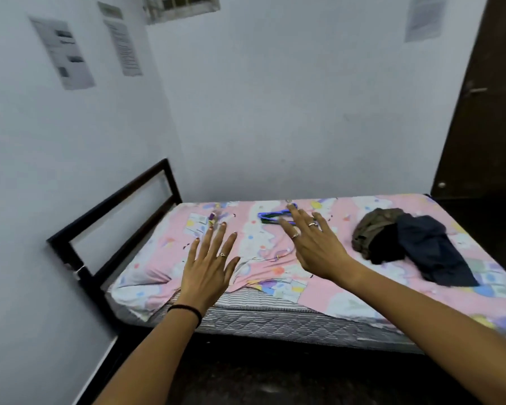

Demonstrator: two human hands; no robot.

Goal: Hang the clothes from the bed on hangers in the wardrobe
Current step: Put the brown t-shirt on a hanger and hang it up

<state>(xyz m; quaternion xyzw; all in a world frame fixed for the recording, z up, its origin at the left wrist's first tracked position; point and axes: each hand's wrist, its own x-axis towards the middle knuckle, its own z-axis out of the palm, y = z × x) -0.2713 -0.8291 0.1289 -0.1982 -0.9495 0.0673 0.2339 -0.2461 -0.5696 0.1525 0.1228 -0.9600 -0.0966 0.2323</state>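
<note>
A bed (pixel 348 290) with a pink patterned sheet fills the middle of the view. On its right part lies a pile of clothes (pixel 403 247): an olive-brown piece, a black one and a dark navy one. Blue and green hangers (pixel 270 216) lie near the wall side of the bed. My left hand (pixel 209 268) hovers over the bed's left part, fingers spread, holding nothing. My right hand (pixel 313 244) is stretched out open above the sheet, its fingertips right in front of the hangers. The wardrobe is not in view.
A dark metal headboard (pixel 111 226) stands at the bed's left end against the white wall. A dark wooden door (pixel 479 118) is at the right. Papers are stuck on the walls. The striped mattress edge (pixel 275 317) shows below the sheet.
</note>
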